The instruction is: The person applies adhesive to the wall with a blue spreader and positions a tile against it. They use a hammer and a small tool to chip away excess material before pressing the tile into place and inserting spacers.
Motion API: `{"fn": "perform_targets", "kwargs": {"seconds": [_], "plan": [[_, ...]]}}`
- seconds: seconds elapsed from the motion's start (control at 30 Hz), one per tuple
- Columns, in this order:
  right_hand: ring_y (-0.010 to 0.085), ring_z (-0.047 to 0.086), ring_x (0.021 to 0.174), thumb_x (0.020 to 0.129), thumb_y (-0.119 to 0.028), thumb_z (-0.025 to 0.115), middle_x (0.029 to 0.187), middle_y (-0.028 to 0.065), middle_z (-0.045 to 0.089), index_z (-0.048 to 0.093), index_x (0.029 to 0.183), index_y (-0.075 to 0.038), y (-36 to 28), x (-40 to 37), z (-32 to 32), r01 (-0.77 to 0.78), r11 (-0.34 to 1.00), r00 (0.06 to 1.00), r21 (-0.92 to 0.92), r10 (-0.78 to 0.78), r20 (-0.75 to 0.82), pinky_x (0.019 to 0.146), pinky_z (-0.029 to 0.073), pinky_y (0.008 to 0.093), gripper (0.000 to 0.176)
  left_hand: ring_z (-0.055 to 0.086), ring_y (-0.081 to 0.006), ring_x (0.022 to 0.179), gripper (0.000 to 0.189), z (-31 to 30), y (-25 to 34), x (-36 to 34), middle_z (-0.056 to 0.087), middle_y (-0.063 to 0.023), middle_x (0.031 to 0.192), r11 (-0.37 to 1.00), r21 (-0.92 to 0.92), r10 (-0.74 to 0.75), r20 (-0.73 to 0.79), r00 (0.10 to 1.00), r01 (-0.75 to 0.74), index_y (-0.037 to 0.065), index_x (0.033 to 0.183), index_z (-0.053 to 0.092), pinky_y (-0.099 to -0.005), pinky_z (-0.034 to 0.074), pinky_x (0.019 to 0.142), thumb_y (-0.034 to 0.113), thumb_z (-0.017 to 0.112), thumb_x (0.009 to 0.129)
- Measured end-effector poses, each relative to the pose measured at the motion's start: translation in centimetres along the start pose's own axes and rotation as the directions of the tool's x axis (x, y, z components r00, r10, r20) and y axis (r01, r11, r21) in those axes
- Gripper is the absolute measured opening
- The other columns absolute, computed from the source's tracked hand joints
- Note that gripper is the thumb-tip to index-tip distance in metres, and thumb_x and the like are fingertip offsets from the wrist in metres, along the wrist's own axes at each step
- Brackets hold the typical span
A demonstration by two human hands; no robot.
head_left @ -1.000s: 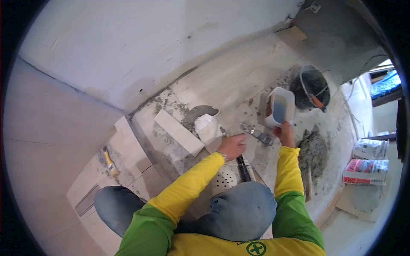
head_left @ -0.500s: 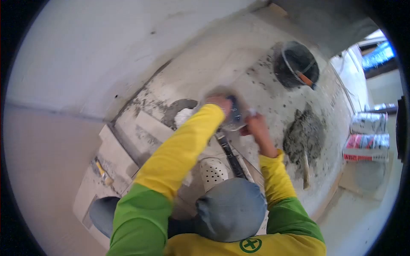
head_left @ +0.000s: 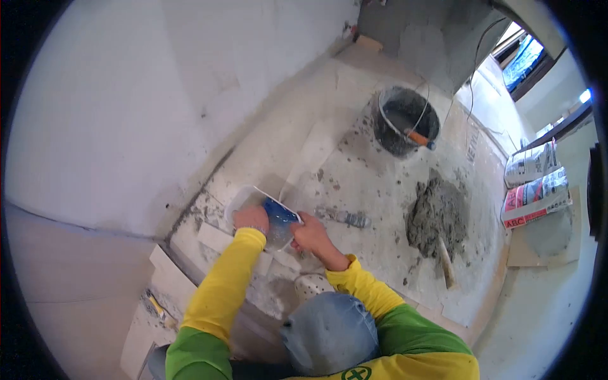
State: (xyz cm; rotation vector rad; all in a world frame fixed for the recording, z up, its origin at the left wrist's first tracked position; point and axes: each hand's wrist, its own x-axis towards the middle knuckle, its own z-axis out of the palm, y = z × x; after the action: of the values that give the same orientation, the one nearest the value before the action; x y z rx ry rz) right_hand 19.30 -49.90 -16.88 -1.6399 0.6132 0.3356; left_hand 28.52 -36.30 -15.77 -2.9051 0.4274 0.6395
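Note:
A translucent plastic tub with a pale rim sits over the floor near the wall side. My left hand reaches down into it, its fingers hidden. Beside that hand, inside the tub, shows something blue whose kind I cannot make out. My right hand is closed on the tub's right rim. Just to the right on the floor lies a dirty grey tool with a ribbed handle.
A black bucket with an orange-gripped handle stands ahead. Right of me is a mortar heap with a wooden handle sticking out. Bags lean at the right wall. A yellow-handled brush lies left, near tile pieces.
Both hands and the tub have moved left and closer to my body. The ribbed tool on the floor now shows. The view has shifted, so more of the far floor is visible.

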Motion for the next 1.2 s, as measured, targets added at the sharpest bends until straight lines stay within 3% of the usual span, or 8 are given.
{"fn": "perform_targets", "kwargs": {"seconds": [0.4, 0.6, 0.87, 0.97, 1.1, 1.13, 1.17, 1.2], "plan": [[0.0245, 0.064, 0.051, 0.081, -0.013, 0.049, 0.071, 0.0176, 0.064, 0.054, 0.110, 0.007, -1.3, -0.7, -2.7, 0.015, 0.997, 0.999, 0.072, -0.013, -0.037, 0.048, 0.054, 0.0352, 0.036, 0.065, -0.0310, 0.097, 0.024, -4.2, 2.6, 0.4, 0.066, -0.0164, 0.106, 0.973, -0.107, 0.182, -0.177, 0.967, -0.203, 0.008, 0.098, 0.067, -0.0431, 0.050, 0.085, 0.016, 0.051, 0.084], [0.0274, 0.066, 0.057, 0.086, -0.016, 0.050, 0.075, 0.0193, 0.064, 0.053, 0.101, 0.010, -0.4, -0.2, -7.0, -0.064, 0.939, 0.997, 0.339, 0.076, -0.022, 0.051, 0.057, 0.0386, 0.030, 0.043, -0.0334, 0.126, 0.033, -3.5, 3.0, -0.7, 0.050, -0.0167, 0.132, 0.718, -0.094, 0.454, -0.688, 0.566, -0.689, 0.011, 0.107, 0.065, -0.0465, 0.035, 0.102, 0.012, 0.060, 0.074], [0.0303, 0.066, 0.057, 0.083, -0.014, 0.055, 0.073, 0.0204, 0.064, 0.056, 0.099, 0.006, 4.0, 6.4, -16.0, 0.077, 0.921, 0.951, 0.381, 0.047, -0.306, 0.052, 0.057, 0.0385, 0.026, 0.054, -0.0304, 0.109, 0.023, -4.3, -5.3, -6.7, 0.062, -0.0116, 0.110, 0.853, -0.027, 0.442, -0.493, 0.749, -0.521, 0.013, 0.100, 0.066, -0.0507, 0.037, 0.096, 0.015, 0.057, 0.079], [0.0317, 0.068, 0.061, 0.090, -0.020, 0.051, 0.073, 0.0217, 0.065, 0.054, 0.096, 0.003, 16.1, 18.8, -22.9, 0.406, 0.780, 0.876, -0.476, -0.480, -0.040, 0.052, 0.057, 0.0424, 0.024, 0.060, -0.0314, 0.095, 0.018, -2.0, -9.6, -7.0, 0.066, -0.0132, 0.093, 0.888, -0.005, 0.406, -0.461, 0.789, -0.459, 0.012, 0.091, 0.068, -0.0465, 0.046, 0.082, 0.025, 0.058, 0.082], [0.0307, 0.067, 0.059, 0.089, -0.031, 0.053, 0.072, 0.0208, 0.065, 0.055, 0.095, 0.002, 10.0, 10.3, -21.5, 0.340, 0.497, 0.807, -0.799, -0.590, -0.023, 0.049, 0.056, 0.0431, 0.033, 0.064, -0.0345, 0.085, 0.037, -1.1, -13.0, -8.4, 0.066, -0.0179, 0.081, 0.929, -0.079, 0.306, -0.385, 0.871, -0.361, 0.008, 0.083, 0.068, -0.0450, 0.049, 0.075, 0.041, 0.054, 0.089], [0.0290, 0.067, 0.060, 0.088, -0.036, 0.056, 0.072, 0.0186, 0.065, 0.056, 0.092, 0.000, 9.1, 9.6, -20.5, 0.187, 0.948, 0.885, -0.257, -0.276, -0.374, 0.049, 0.056, 0.0421, 0.036, 0.063, -0.0352, 0.085, 0.043, -1.8, -13.3, -9.4, 0.066, -0.0194, 0.080, 0.925, -0.132, 0.294, -0.341, 0.893, -0.355, 0.005, 0.084, 0.067, -0.0456, 0.049, 0.075, 0.044, 0.052, 0.090], [0.0273, 0.067, 0.060, 0.086, -0.041, 0.058, 0.072, 0.0164, 0.064, 0.057, 0.089, -0.002, 7.9, 8.2, -19.4, 0.014, 0.896, 0.885, 0.444, 0.196, -0.423, 0.050, 0.055, 0.0411, 0.040, 0.063, -0.0359, 0.085, 0.048, -2.2, -13.4, -10.0, 0.066, -0.0210, 0.080, 0.919, -0.186, 0.286, -0.292, 0.913, -0.347, 0.002, 0.084, 0.067, -0.0462, 0.049, 0.075, 0.047, 0.050, 0.091], [0.0273, 0.067, 0.060, 0.086, -0.041, 0.058, 0.072, 0.0164, 0.064, 0.057, 0.089, -0.002, 5.8, 5.5, -17.6, 0.020, 0.894, 0.883, 0.447, 0.193, -0.427, 0.050, 0.055, 0.0411, 0.040, 0.063, -0.0359, 0.085, 0.048, -2.3, -13.4, -10.3, 0.066, -0.0210, 0.080, 0.918, -0.181, 0.290, -0.296, 0.910, -0.352, 0.002, 0.084, 0.067, -0.0462, 0.049, 0.075, 0.047, 0.050, 0.091]]}}
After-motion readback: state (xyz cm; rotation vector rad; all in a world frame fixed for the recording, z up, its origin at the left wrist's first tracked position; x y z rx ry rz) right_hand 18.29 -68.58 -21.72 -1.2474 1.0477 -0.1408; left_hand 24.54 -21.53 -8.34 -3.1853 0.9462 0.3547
